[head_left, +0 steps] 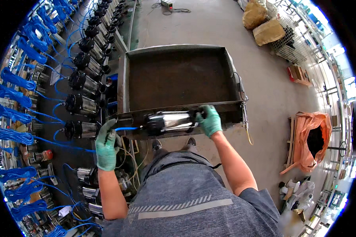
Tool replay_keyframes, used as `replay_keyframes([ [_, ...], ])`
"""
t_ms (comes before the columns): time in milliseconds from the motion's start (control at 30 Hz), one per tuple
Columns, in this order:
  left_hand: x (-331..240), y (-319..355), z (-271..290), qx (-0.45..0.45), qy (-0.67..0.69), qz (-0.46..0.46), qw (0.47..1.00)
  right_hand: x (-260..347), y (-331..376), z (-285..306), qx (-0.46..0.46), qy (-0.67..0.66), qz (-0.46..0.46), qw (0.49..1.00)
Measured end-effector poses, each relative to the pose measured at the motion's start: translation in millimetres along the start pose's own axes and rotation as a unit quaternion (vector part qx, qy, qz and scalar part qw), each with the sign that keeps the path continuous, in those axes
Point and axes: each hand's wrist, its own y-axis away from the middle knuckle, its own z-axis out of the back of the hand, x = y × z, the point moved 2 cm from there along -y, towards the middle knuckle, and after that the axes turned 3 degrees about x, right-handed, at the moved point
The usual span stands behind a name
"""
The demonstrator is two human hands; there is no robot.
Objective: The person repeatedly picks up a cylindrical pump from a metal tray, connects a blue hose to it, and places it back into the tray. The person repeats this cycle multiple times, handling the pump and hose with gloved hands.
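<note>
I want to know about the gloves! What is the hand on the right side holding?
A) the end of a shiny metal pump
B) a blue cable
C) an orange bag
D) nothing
A: the right hand in a green glove grips the end of the shiny pump lying across the near rim of the metal tray.

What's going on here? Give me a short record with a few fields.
Setting: workshop with a concrete floor
Left hand: green glove, at the blue cable of the pump
Right hand: green glove, grip on one end of the shiny metal pump
Pump position: lying sideways on the near edge of a dark metal tray
At left: rows of similar pumps with coiled blue cables
</note>
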Motion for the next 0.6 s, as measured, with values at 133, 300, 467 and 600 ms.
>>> replay_keyframes([
  [133,-23,2,-23,0.099,-0.119,-0.19,0.97,-102,-8,-1,-0.054,0.062,0.013,0.997],
  [300,-40,-14,-102,0.2,-0.174,-0.233,0.936,-188,-11,-33,-0.026,0.139,-0.017,0.99],
  [467,-33,-15,-96,0.161,-0.176,-0.257,0.937,-172,-8,-33,-0.063,0.118,-0.039,0.99],
  [600,-39,-11,-86,0.187,-0.286,-0.197,0.919,-187,-9,-34,-0.053,0.135,-0.031,0.989],
])
